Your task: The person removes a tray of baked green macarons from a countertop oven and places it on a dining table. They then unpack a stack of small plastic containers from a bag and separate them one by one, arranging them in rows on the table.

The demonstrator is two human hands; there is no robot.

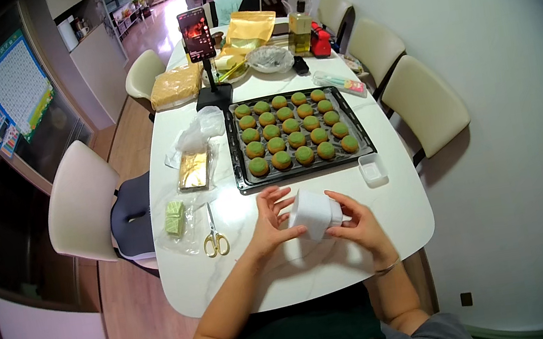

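Note:
My right hand (359, 227) grips the right end of a white plastic container (312, 214), tilted above the near part of the table. At its left end is my left hand (272, 224), with the thumb against the container and the fingers spread; what is inside cannot be seen. Beyond my hands lies a black baking tray (242, 184) with rows of round pastries (297, 139) topped in green. To the left are gold-handled scissors (215, 241), a green wrapped block (174, 218) on clear plastic and a gold packet (194, 169). A small clear plastic box (372, 170) stands by the tray's near right corner.
Behind the tray, a phone (197, 34) stands on a black stand (214, 96), beside a bagged yellow slab (177, 86). A glass oil bottle (300, 31), a gold pouch (249, 30) and a plastic-covered bowl (270, 59) are farther back. Chairs (422, 105) flank the white table (399, 213).

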